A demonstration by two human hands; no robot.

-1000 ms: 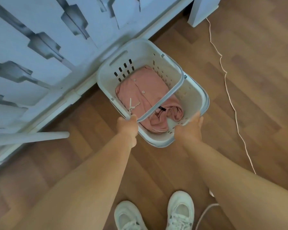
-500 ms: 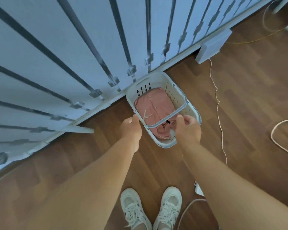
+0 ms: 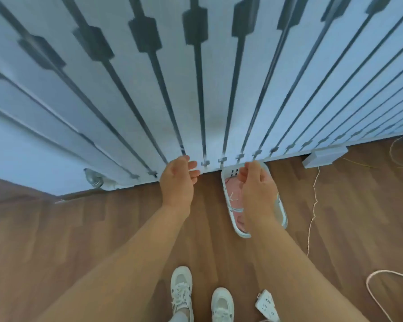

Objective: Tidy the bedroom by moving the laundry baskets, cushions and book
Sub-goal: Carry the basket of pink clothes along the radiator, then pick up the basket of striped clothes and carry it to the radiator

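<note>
Both the left hand point(image 3: 177, 182) and right hand point(image 3: 257, 189) hang loosely curled above the floor-set laundry basket point(image 3: 280, 206) against the wall point(image 3: 126, 101).

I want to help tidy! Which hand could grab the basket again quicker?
Probably the right hand: it hangs open directly above the laundry basket by the wall. The left hand, also open, is off to the side over bare floor.

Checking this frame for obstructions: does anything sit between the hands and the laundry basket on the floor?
Nothing visible does. The white laundry basket with pink clothing stands on the wood floor against the panelled wall. The right hand hangs open directly above it; the left hand is open beside it, over bare floor.
</note>
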